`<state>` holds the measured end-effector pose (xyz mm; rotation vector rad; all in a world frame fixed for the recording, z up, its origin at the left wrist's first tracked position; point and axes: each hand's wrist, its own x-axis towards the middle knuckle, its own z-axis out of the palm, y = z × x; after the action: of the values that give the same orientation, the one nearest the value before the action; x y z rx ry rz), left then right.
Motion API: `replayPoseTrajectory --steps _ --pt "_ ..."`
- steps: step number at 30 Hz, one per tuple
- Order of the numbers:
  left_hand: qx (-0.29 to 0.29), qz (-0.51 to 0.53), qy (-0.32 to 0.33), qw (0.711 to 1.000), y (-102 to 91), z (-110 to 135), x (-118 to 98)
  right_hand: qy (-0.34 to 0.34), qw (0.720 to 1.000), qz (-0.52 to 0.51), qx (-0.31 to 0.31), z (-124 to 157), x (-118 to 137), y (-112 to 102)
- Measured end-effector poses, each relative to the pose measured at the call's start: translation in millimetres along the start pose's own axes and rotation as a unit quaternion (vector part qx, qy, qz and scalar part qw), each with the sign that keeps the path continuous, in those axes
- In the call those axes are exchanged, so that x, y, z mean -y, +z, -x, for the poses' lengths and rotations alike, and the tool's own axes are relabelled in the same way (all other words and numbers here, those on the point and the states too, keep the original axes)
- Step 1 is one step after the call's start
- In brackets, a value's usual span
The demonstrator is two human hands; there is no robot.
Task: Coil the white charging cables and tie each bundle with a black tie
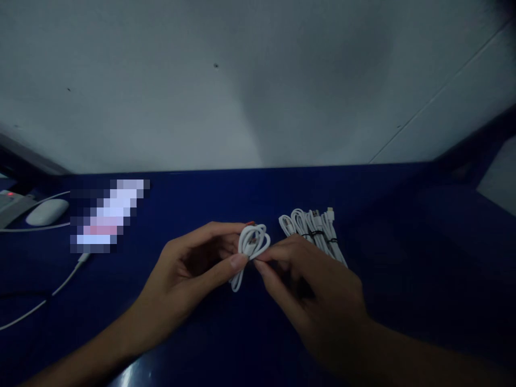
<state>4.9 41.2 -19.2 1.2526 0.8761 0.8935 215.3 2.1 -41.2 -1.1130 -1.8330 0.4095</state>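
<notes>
A coiled white USB cable (255,248) is held above the blue table, its loops upward and a connector showing inside them. My left hand (183,277) is closed around the coil's left side, thumb in front and fingers behind. A small red bit shows at the top of the coil by the left fingertips. My right hand (322,287) pinches thumb and forefinger together at the coil's narrow middle; whatever is between those tips is too small to make out. Just beyond the right hand lie several white cable bundles (318,228) bound with black ties, partly hidden by that hand.
On the left a lit phone (110,215), blurred out, has a white cord (66,282) plugged into it. Farther left are a white computer mouse (47,212) and a pale box (14,207) with a red light. A grey wall (181,107) rises behind the blue table (201,199).
</notes>
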Motion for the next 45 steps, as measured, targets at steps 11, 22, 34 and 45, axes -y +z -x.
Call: replayPoseTrajectory --steps 11,22,34,45 --pt "0.014 -0.007 -0.086 0.996 -7.4 -3.7 4.1 0.057 0.997 -0.057 -0.018 -7.5 1.5 -0.6" --pt "-0.007 -0.087 0.016 0.996 -4.2 1.8 3.1 0.262 0.940 -0.209 0.059 -16.7 5.8 -12.3" --pt "0.013 -0.029 -0.035 0.999 -4.9 -0.1 2.0 0.204 0.955 -0.202 0.074 -16.5 2.0 -13.2" --pt "0.019 0.016 -0.069 0.997 -4.5 -2.3 1.1 -0.077 0.997 0.024 0.015 -8.8 -12.1 -4.5"
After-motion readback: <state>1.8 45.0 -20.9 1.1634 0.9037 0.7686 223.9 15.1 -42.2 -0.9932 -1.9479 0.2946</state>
